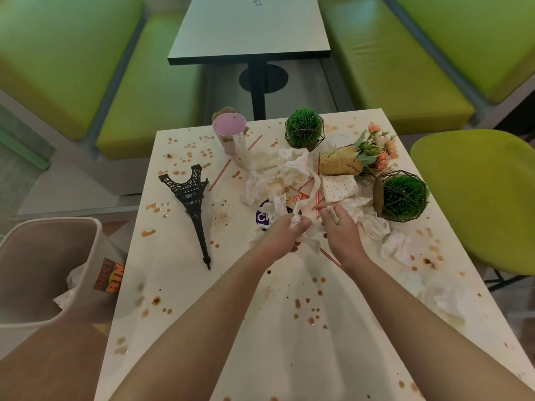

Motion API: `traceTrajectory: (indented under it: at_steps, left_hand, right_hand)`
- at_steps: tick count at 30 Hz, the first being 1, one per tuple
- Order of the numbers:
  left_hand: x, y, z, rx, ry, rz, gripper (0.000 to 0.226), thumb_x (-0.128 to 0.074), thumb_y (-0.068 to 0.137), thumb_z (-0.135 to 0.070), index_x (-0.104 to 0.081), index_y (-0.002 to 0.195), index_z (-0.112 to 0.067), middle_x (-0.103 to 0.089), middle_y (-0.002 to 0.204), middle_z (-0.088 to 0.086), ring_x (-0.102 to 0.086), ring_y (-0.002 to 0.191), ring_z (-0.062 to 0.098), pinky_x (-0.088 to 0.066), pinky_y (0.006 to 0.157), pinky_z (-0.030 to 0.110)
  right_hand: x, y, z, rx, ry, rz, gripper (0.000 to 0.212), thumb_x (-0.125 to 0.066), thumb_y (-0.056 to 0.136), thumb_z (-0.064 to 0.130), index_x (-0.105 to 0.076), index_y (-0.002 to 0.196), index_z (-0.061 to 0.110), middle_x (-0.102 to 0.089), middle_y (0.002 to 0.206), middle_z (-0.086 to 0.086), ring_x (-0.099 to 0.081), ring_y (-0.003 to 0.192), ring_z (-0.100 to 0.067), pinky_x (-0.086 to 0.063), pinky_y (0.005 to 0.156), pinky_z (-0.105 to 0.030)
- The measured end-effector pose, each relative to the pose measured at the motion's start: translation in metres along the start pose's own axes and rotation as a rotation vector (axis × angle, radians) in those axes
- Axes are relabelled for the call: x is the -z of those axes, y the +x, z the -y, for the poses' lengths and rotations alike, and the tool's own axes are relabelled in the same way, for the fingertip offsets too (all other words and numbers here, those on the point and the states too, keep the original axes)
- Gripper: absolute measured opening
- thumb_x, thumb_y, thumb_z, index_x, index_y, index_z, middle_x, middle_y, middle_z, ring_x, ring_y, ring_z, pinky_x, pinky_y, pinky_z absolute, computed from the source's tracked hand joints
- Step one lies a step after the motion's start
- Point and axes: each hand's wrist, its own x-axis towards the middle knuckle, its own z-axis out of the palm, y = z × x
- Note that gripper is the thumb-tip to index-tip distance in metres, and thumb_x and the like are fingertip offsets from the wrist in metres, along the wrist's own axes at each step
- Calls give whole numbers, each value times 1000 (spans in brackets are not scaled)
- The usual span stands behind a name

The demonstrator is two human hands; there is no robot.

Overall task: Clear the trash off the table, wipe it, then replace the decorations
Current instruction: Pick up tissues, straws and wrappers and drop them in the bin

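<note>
- Both hands are out over the middle of the white table (260, 357), right in the heap of crumpled tissues (285, 169).
- Left hand (285, 233) — fingers curled, gripping a wad of white tissue at the near edge of the heap.
- Right hand (338, 224) is just beside it, fingertips pinching another scrap of tissue.
- Under the heap: a small orange-and-white packet (295, 196), a purple-and-white wrapper (262, 217) and red-striped straws (221, 173).
- More tissues (396, 247) lie loose near the right edge — brown spots dot the whole tabletop.
- Decorations: a black Eiffel Tower model (192, 204) lying on its side to the left, two green ball plants in wire frames (304, 130) (404, 198), and a paper-wrapped bouquet (364, 157) tipped over between them.
- A pink cup (228, 134) stands at the far edge.
- The bin (49, 270) sits off the table's left side, some trash inside.
</note>
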Motion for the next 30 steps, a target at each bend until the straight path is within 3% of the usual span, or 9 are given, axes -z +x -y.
traceTrajectory:
  at_steps: [3, 6, 8, 11, 15, 20, 24, 27, 30]
  left_hand:
    - [2, -1, -7, 39, -185, 22, 25, -53, 99, -38, -68, 106, -18, -64, 74, -10, -53, 63, 9, -47, 58, 20]
    - [4, -2, -8, 90, -289, 46, 27, -54, 100, -33, -68, 111, -14, -67, 81, -8, -56, 64, 8, -50, 62, 22]
    - [5, -4, -8, 111, -302, 52, 28, -54, 100, -33, -66, 115, -11, -67, 85, -3, -58, 63, 8, -52, 63, 22]
    - [4, -9, -8, 107, -282, 51, 29, -53, 100, -34, -62, 119, -14, -70, 97, 3, -61, 63, 8, -52, 62, 22]
    - [1, -13, -11, 77, -209, -33, 28, -45, 104, -33, -56, 124, -17, -72, 103, -1, -63, 57, 7, -49, 53, 17]
    - [22, -25, 0, 127, -211, -126, 21, -44, 104, -30, -58, 113, -18, -65, 88, 3, -54, 53, 10, -44, 47, 17]
    - [44, -38, 13, 154, -163, -210, 27, -46, 101, -42, -57, 95, -18, -53, 75, 2, -47, 55, 12, -40, 50, 23]
    - [66, -57, 19, 156, -192, -179, 30, -57, 91, -55, -47, 98, -28, -51, 82, 0, -42, 64, 13, -39, 58, 25]
    - [93, -74, 31, 149, -154, -140, 48, -80, 78, -42, -48, 110, -24, -53, 98, 0, -47, 71, 13, -43, 64, 24]
  right_hand:
    - [-6, -6, -10, -24, -72, 151, 42, -38, 101, 52, -67, 102, 21, -63, 95, -9, -61, 91, -16, -52, 84, -29]
    - [-7, -15, -9, -60, 13, 221, 45, -38, 102, 51, -69, 106, 18, -60, 71, -6, -58, 73, -15, -49, 73, -18]
    - [-6, -16, -11, -117, -1, 207, 40, -44, 101, 47, -64, 109, 12, -63, 80, 0, -58, 78, -13, -46, 67, -18]
    - [-6, -18, -13, -174, -67, 198, 41, -45, 102, 41, -52, 109, 1, -61, 96, -10, -56, 80, -17, -46, 62, -23]
    - [-11, -19, -14, -227, -147, 122, 45, -33, 104, 47, -53, 111, 8, -62, 103, -11, -59, 78, -20, -43, 61, -28]
    - [-16, -22, -5, -266, -173, 48, 48, -29, 102, 55, -53, 100, 14, -59, 89, -7, -58, 73, -22, -39, 60, -29]
    - [-31, -31, 7, -309, -88, 85, 63, -28, 99, 62, -57, 97, 6, -59, 80, -12, -56, 66, -23, -45, 62, -32]
    - [-55, -41, 17, -303, -6, 112, 55, -22, 102, 46, -51, 80, 5, -51, 71, -11, -47, 56, -21, -39, 54, -30]
    - [-86, -50, 29, -253, -43, 181, 31, -23, 100, 29, -38, 78, 13, -38, 70, -6, -35, 56, -18, -33, 55, -31]
